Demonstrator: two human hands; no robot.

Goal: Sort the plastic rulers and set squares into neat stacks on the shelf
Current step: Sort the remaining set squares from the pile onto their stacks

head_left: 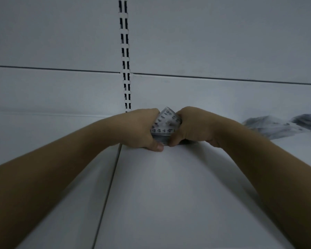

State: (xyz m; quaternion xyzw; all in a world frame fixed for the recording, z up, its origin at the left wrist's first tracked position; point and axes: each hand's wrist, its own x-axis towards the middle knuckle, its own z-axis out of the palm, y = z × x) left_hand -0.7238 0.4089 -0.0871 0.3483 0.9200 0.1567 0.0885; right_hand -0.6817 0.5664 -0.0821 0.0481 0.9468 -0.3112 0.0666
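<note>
On the white shelf (169, 186), left hand (142, 130) and right hand (192, 126) grip stacked clear plastic set squares (164, 123) from nine and three o'clock. Presumably squaring the edges.

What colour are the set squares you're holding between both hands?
Clear plastic set squares with black printed numbers and scale marks; the head view shows them.

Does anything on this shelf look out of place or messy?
Only a grey crumpled heap on the shelf, far right, too blurred to identify. The set squares, gripped between left hand and right hand, look tidy.
</note>
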